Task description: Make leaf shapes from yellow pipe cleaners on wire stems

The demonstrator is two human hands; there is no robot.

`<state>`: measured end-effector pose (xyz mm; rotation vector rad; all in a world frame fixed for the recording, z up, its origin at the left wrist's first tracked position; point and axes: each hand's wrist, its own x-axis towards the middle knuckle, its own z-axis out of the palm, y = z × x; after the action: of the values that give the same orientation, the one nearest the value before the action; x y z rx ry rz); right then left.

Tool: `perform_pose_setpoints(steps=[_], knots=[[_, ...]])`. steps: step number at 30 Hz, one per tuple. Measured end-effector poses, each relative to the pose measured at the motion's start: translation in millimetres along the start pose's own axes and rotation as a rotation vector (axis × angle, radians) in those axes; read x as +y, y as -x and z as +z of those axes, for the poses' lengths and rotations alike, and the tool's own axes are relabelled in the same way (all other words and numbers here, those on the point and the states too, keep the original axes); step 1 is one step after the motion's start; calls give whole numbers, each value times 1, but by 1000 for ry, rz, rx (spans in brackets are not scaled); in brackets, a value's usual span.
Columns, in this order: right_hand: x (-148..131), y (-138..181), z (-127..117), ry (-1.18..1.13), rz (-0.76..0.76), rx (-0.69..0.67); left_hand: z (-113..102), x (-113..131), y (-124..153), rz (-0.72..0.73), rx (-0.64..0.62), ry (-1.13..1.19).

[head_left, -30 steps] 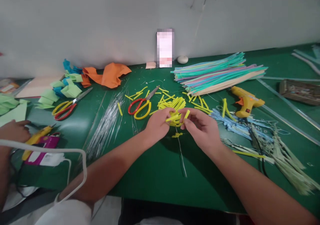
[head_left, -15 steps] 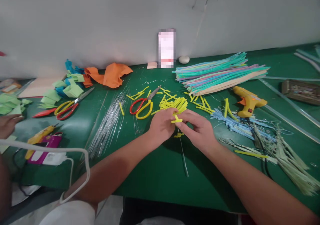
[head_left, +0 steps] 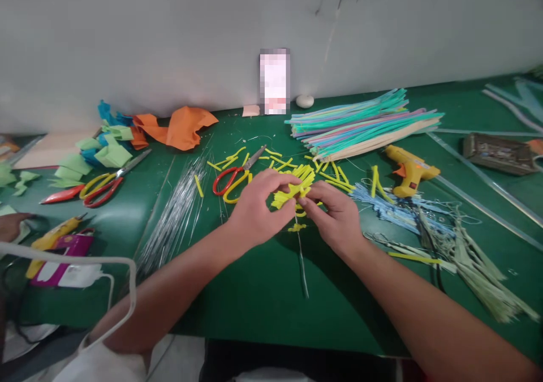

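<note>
Close together over the middle of the table, my left hand [head_left: 257, 209] and my right hand [head_left: 337, 218] pinch at a cluster of yellow pipe cleaner pieces [head_left: 285, 197]. A thin wire [head_left: 302, 263] hangs below it, with another small yellow twist [head_left: 297, 227] partway down. My left thumb and index finger curve around the near side of the cluster; the right fingertips press on its right side. The fingers partly hide where the pieces meet the wire. Scissors with red and yellow handles [head_left: 231, 184] lie left of the hands, among loose yellow pieces [head_left: 335, 179].
Straight wires [head_left: 173, 218] lie to the left. A bundle of coloured pipe cleaners [head_left: 365, 124] is at the back, near a yellow glue gun [head_left: 411, 170]. Pale tassels [head_left: 479, 269] spread at right. Another person's hand [head_left: 12, 226] and a white cable [head_left: 133, 280] are at left.
My left hand has opened out from a closer grip and shifted slightly left, showing more of the yellow cluster. The whole view has shifted a little, moving the table's things leftward.
</note>
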<state>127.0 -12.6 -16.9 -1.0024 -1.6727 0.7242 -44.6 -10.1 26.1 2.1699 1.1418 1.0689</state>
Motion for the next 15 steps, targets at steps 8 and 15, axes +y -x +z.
perform_pose_setpoints(steps=[8,15], knots=[[-2,1,2,11,-39,-27,13,7,-1,-30,148,49],[-2,3,-1,-21,-27,23,22,8,-4,-9,187,88]])
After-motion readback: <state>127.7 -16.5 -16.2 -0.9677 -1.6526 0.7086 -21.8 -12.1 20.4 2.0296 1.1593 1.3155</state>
